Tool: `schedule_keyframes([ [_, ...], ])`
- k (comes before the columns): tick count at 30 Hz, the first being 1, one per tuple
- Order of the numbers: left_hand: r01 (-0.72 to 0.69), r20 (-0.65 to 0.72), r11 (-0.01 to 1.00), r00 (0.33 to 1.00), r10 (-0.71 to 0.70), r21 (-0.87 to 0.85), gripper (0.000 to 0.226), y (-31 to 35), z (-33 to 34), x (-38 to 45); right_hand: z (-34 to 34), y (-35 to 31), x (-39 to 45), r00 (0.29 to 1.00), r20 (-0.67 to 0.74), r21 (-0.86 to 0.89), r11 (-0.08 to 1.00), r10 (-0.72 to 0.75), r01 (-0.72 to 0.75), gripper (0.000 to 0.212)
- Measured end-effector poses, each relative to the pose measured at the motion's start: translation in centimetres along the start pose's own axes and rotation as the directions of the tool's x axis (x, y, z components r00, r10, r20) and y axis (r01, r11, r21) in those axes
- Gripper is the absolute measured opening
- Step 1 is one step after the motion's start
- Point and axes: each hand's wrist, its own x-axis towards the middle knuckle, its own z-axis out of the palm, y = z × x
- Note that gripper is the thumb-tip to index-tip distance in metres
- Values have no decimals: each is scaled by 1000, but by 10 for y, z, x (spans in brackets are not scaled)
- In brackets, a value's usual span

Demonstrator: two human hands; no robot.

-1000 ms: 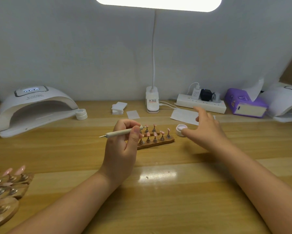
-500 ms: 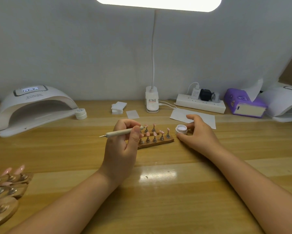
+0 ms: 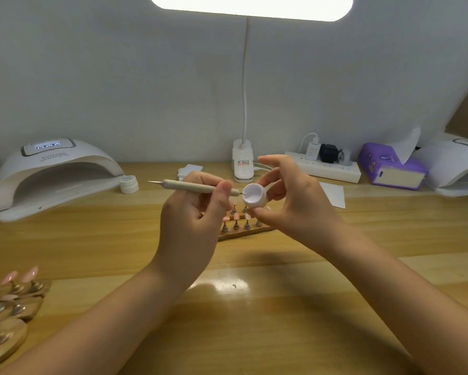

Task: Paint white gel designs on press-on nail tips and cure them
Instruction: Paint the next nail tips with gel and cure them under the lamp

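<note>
Left hand: the left hand (image 3: 192,220) is raised above the table (image 3: 254,334), fingers curled round a dotting pen (image 3: 192,186) that lies nearly level, with one metal tip pointing to 9 o'clock and the other to 3 o'clock.
Right hand: the right hand (image 3: 295,201) pinches a small white gel pot (image 3: 255,197) between thumb below and fingers behind; the index finger stands up at 12 o'clock of the pot.
Gel pot: lid off, tilted with its mouth toward 9 o'clock, white gel showing inside, held above the far end of the nail stand.
Pen tip: the 3 o'clock tip meets the pot's rim; whether it touches the gel I cannot tell.
Nail stand: a wooden nail stand (image 3: 243,230) lies on the table just below both hands, with pink nail tips (image 3: 236,216) on small metal posts, partly hidden by the hands.
Curing lamp: a white curing lamp (image 3: 51,174) sits at 9 o'clock, display lit, with a closed white jar (image 3: 129,183) just beside its right foot.
Other stands: more wooden stands (image 3: 8,307) with pink tips lie at 7 o'clock.
Back edge: a desk lamp base (image 3: 243,165) at 12 o'clock, a power strip (image 3: 324,169) and a purple tissue pack (image 3: 389,169) toward 2 o'clock.
</note>
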Motion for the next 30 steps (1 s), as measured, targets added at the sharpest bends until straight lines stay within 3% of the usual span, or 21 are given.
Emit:
schedule_keyframes([
  [10,61,-8,994,998,-61,91,13,-5,-2,3,1,-8,-1,997,51,-34,998,-53,55,76],
  [16,117,-3,991,993,-117,59,10,-4,-2,4,2,-10,-2,996,56,-60,995,-72,76,77],
  [30,114,4,989,993,-114,94,8,-8,-1,2,-1,-15,-2,994,26,-95,990,-104,106,77],
])
